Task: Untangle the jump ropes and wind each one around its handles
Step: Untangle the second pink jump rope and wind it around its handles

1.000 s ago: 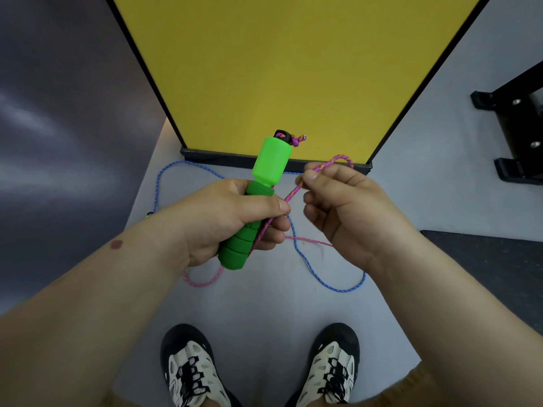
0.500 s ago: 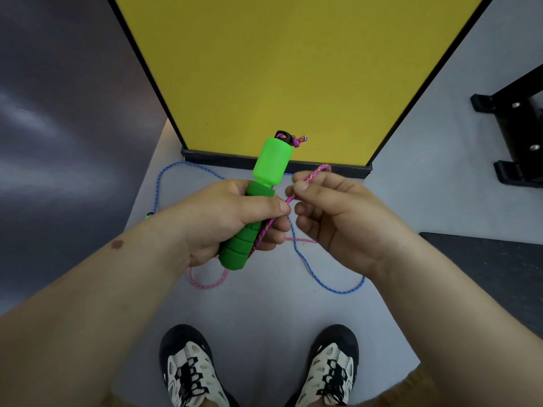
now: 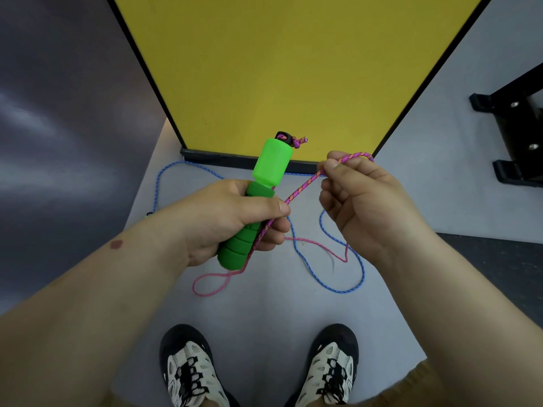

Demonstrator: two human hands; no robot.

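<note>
Your left hand (image 3: 232,218) grips the green handle (image 3: 258,198), tilted w/ its black cap end up toward the yellow panel (image 3: 288,69); thumb pins the pink rope (image 3: 302,188) against the foam grip. Your right hand (image 3: 361,207) pinches that same rope b/w thumb and forefinger, just right of the handle, rope taut b/w both hands. Rest of the pink rope hangs to the floor (image 3: 264,312), crossing the blue rope (image 3: 338,286) there, prob. still tangled. Your shoes (image 3: 191,374) below.
</note>
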